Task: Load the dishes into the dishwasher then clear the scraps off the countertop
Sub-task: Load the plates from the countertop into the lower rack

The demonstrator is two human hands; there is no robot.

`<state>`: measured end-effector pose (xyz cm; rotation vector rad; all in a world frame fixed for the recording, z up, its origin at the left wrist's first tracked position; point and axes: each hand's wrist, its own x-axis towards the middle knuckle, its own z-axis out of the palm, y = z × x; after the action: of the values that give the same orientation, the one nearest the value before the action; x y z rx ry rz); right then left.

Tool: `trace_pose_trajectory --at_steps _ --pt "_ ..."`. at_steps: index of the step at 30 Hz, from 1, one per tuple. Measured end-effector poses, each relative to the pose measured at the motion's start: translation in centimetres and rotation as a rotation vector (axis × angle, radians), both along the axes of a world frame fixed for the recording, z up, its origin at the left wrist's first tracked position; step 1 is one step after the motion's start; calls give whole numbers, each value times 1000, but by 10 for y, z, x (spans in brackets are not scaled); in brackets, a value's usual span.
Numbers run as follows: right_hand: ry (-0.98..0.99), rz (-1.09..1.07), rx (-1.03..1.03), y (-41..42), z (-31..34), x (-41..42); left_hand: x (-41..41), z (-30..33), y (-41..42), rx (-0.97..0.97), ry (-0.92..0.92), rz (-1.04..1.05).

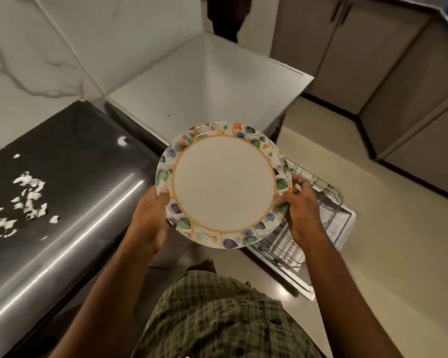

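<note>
I hold a round white plate (224,184) with a colourful leaf-patterned rim in both hands, face up, in the air in front of me. My left hand (150,218) grips its lower left rim with the thumb on top. My right hand (300,210) grips the right rim. Below and to the right of the plate, the dishwasher's wire rack (318,223) is pulled out over the open door (347,228). White scraps (29,200) lie scattered on the dark countertop (70,177) at the left.
A white appliance top (192,83) stands beyond the counter against the marble wall. Grey cabinets (373,60) line the far right. Beige floor (386,254) spreads to the right of the open door. My checked shorts fill the bottom of the view.
</note>
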<state>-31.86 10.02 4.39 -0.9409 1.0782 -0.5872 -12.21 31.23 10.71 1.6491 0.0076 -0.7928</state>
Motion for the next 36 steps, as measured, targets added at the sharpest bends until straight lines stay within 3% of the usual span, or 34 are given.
trace_pose_trajectory --at_steps 4,12,17,23,25,28,32,36 --pt "18 -140 39 -20 -13 -24 0 -7 -44 30 -42 -131" --pt "235 -314 149 -73 -58 -52 9 -31 -149 22 -100 -427" --pt "407 -427 138 -100 -73 -67 9 -46 -223 -21 -182 -695" --pt "537 -555 21 -94 -62 -90 -4 -76 -289 -31 -309 -1156" --pt "587 -526 -56 -95 -68 -100 -14 -92 -302 -14 -355 -1315" --pt "649 -326 -180 -99 -76 -102 -35 -113 -317 26 -605 -1524" --pt "686 -28 -340 -101 -97 -85 -59 -139 -332 40 -823 -1641" --pt "760 2 -426 -124 -161 -85 -80 -194 -366 54 -748 -1676"
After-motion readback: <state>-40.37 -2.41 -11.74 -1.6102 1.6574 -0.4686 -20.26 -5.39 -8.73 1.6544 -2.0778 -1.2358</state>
